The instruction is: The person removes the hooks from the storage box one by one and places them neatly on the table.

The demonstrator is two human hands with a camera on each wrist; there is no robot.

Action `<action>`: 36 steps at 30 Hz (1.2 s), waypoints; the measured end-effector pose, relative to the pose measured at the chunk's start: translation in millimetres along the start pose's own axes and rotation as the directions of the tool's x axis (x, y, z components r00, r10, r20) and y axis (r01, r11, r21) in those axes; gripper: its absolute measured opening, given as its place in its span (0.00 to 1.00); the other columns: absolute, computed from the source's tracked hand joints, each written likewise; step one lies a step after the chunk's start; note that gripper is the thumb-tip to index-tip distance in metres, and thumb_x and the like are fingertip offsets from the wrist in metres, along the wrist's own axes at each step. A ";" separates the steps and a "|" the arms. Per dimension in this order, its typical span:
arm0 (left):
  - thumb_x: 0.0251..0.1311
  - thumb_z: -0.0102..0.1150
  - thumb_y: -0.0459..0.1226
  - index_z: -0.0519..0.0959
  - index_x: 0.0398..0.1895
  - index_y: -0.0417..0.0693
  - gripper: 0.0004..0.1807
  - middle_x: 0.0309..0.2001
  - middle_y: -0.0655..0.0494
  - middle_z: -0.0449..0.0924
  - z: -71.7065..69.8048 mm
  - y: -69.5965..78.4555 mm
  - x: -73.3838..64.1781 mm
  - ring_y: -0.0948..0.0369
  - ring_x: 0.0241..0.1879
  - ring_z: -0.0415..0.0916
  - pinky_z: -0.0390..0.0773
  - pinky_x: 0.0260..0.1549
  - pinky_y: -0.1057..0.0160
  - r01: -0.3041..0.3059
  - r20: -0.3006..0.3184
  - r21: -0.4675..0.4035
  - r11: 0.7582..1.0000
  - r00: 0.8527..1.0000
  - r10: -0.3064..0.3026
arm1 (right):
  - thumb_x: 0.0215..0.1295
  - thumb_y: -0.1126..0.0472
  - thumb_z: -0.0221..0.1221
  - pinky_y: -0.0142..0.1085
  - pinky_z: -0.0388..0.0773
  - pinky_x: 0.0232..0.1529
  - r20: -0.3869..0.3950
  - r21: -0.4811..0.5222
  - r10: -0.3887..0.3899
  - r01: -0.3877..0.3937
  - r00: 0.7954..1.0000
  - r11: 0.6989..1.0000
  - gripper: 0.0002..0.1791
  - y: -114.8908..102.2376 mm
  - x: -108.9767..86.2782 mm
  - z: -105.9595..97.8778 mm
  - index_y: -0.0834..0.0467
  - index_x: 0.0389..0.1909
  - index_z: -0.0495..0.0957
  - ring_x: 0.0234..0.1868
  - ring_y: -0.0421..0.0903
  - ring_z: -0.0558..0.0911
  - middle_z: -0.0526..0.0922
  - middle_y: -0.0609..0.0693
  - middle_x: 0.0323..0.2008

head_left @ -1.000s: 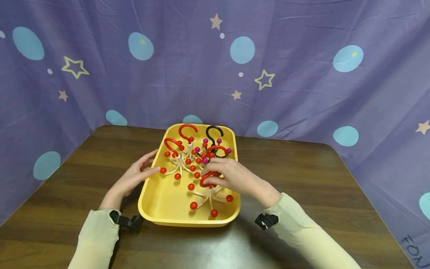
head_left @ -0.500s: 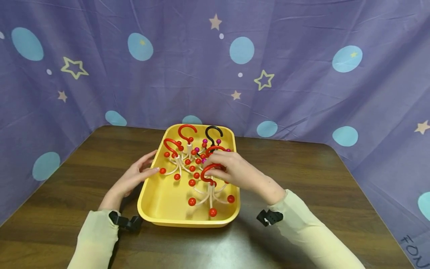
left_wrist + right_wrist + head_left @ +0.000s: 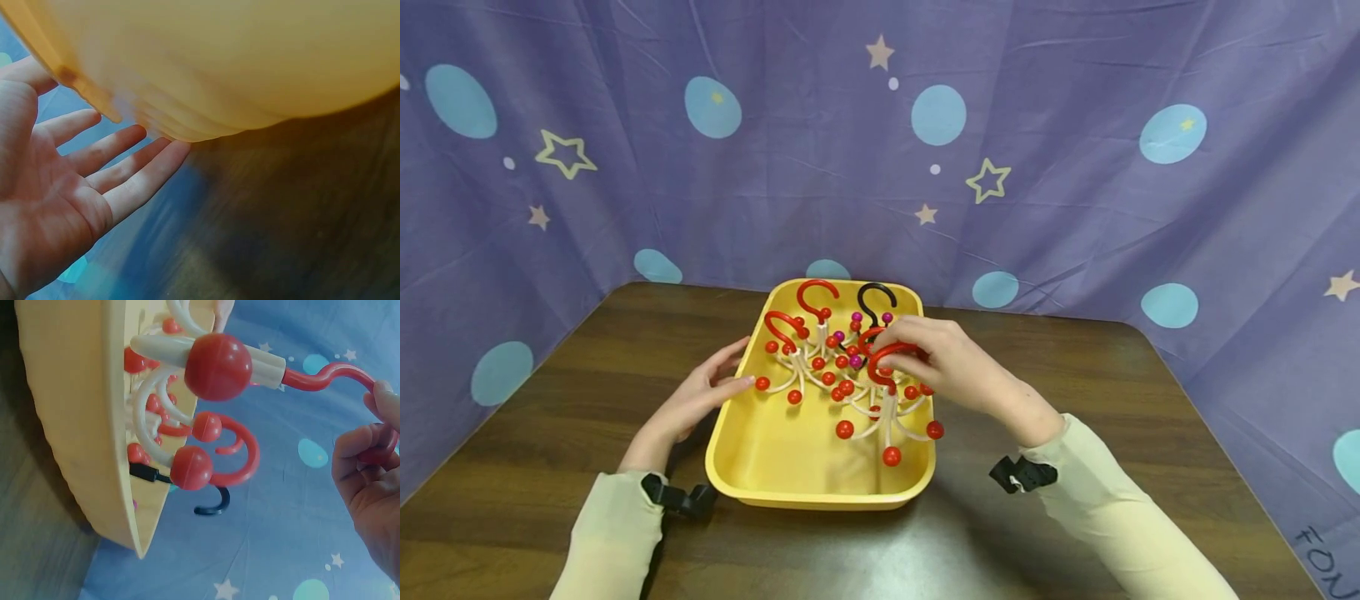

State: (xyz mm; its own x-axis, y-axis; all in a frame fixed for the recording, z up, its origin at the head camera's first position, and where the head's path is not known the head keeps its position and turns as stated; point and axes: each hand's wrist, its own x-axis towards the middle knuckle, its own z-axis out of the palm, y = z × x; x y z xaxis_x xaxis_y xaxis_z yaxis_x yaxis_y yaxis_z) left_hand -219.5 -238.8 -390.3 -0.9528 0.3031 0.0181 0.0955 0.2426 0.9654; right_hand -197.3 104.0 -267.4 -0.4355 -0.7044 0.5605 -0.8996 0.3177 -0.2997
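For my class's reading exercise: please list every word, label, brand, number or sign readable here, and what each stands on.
"FON": dark letters on the purple curtain, lower right; more may lie beyond the edge.
Black strap at the right wrist: white mark, too small to read.
Yellow tray and hooked pieces: none readable.

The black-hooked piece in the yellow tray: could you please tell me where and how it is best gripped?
Probably by the curve of its black hook, from above: that hook stands up exposed, while the lower part sits crowded among red balls.
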 end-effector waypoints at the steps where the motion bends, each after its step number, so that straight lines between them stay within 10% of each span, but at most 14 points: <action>1: 0.56 0.51 0.41 0.46 0.65 0.54 0.36 0.56 0.37 0.57 -1.1 -3.2 0.9 0.54 0.46 0.70 0.74 0.36 0.58 -0.002 0.000 -0.002 1.000 1.000 0.002 | 0.55 0.55 0.54 0.25 0.68 0.33 -0.006 0.000 0.004 -0.004 1.000 1.000 0.07 0.9 -0.8 -2.1 0.52 0.33 0.75 0.32 0.33 0.70 0.75 0.39 0.32; 36: 0.55 0.51 0.42 0.46 0.65 0.56 0.36 0.56 0.39 0.57 -0.2 -6.2 1.3 0.56 0.46 0.70 0.74 0.36 0.58 0.004 -0.006 -0.003 1.000 1.000 -0.004 | 0.54 0.56 0.57 0.29 0.67 0.32 -0.083 -0.184 0.230 -0.241 0.970 0.953 0.05 58.3 -43.8 -56.3 0.48 0.32 0.73 0.30 0.33 0.70 0.73 0.36 0.30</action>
State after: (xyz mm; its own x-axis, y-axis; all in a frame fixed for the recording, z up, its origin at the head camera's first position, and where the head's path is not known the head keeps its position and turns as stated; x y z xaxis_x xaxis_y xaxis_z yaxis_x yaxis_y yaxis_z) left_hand -221.5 -240.1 -396.2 -0.9548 0.2967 0.0160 0.0910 0.2409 0.9663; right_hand -232.5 189.2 -265.9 -0.6316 -0.5574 0.5389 -0.7581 0.5896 -0.2787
